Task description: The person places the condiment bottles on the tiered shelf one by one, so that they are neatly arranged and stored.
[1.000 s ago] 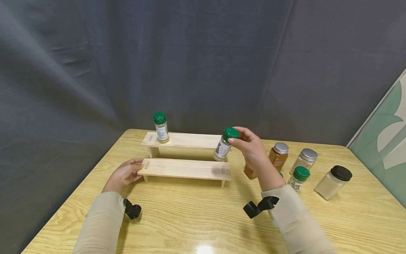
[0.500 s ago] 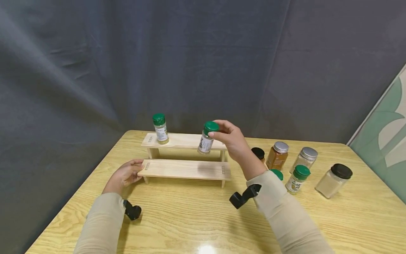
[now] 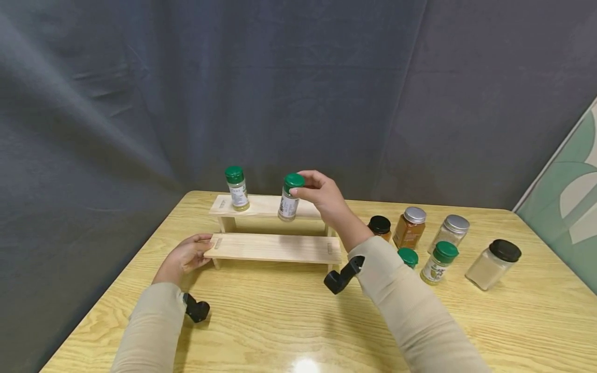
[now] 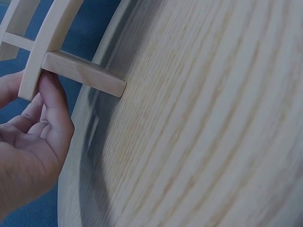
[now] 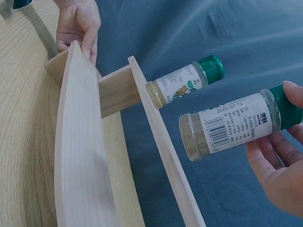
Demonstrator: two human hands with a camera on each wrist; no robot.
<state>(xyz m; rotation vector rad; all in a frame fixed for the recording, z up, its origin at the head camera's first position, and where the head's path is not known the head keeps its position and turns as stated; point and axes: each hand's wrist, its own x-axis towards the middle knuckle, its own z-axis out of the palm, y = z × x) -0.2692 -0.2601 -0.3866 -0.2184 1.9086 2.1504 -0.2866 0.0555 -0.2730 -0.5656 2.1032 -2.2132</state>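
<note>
My right hand pinches a green-capped spice jar by its lid, the jar close over the upper step of a two-tier wooden rack. In the right wrist view this jar shows a barcode label, and its base stands apart from the shelf edge. Another green-capped spice jar stands upright at the left end of the upper step. With thumb and fingers, my left hand grips the left end of the lower step; the left wrist view shows the thumb and fingers on either side of the board.
To the right of the rack, several jars stand on the wooden table: a black-lidded one, silver-lidded ones such as the brown jar, green-capped ones and a black-lidded jar of pale powder. A dark curtain hangs behind.
My right hand has carried the green-capped spice jar leftward and back, from the rack's right end to over the upper step. My left hand keeps its grip on the lower step.
</note>
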